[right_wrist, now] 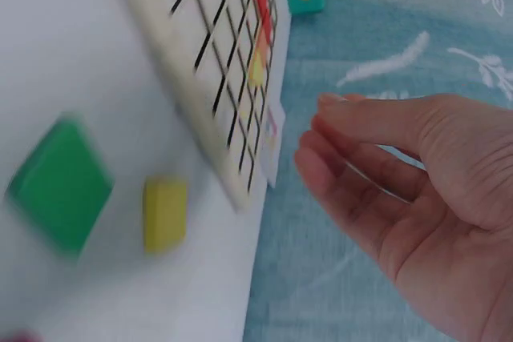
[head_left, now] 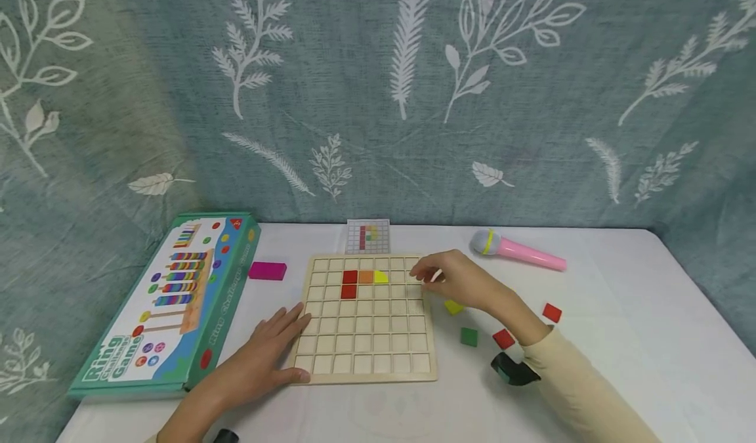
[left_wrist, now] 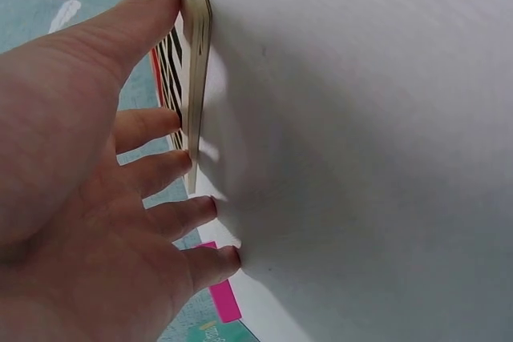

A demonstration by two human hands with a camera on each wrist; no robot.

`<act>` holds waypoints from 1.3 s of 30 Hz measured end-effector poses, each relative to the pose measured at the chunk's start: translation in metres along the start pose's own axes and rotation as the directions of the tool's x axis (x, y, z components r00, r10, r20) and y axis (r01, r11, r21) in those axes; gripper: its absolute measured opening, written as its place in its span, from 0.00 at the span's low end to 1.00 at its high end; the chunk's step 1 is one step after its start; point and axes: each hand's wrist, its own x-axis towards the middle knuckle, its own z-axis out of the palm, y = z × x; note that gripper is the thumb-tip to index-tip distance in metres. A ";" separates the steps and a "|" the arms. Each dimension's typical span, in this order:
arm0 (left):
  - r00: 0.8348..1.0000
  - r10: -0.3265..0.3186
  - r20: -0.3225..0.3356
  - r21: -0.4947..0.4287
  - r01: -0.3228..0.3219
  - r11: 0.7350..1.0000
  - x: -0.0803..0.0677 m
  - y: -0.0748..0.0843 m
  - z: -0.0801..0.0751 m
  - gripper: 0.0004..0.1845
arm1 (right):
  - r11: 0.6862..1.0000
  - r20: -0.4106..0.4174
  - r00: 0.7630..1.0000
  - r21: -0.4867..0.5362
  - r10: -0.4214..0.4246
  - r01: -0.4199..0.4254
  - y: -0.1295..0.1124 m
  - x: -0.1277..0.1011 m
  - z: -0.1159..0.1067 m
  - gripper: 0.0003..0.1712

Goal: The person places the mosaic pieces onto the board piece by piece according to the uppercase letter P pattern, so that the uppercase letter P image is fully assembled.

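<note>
1. Leaf-printed cloth (head_left: 366, 69) hangs behind my white worktop (head_left: 638, 312); one gridded board (head_left: 372, 344) lies mid-worktop, one grid card (head_left: 367, 234) beyond it at the far edge.
2. Setting tiles into cells looks like my step in hand; another would call for pinching one and squaring it up.
3. My left hand (head_left: 268, 341), released, spreads at the board's left edge; my right hand (head_left: 457, 279) hovers by its far right corner, loosely bent, no tile visible in the grip.
4. On the board: two red tiles (head_left: 350, 277), one orange tile (head_left: 365, 277), one yellow tile (head_left: 380, 277).
5. Right of it: two loose red tiles (head_left: 504, 338), one loose green tile (head_left: 469, 337), one loose yellow tile (head_left: 453, 308).
</note>
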 end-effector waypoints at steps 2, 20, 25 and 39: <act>1.000 -0.008 0.009 -0.006 0.008 1.000 0.000 0.001 -0.001 0.50 | 1.000 0.017 1.000 -0.004 0.026 -0.026 0.006 -0.011 -0.005 0.15; 1.000 0.003 0.002 0.000 -0.003 1.000 0.002 0.003 -0.003 0.52 | 0.987 0.128 0.979 0.008 0.156 -0.158 0.040 -0.102 -0.019 0.20; 1.000 -0.020 0.012 -0.006 0.020 1.000 0.003 0.006 -0.004 0.53 | 0.986 0.112 0.982 0.047 0.152 -0.158 0.045 -0.116 -0.015 0.20; 1.000 -0.018 0.012 -0.020 0.019 1.000 0.003 0.007 -0.005 0.52 | 0.989 0.035 0.990 0.064 0.135 -0.137 0.054 -0.134 -0.014 0.20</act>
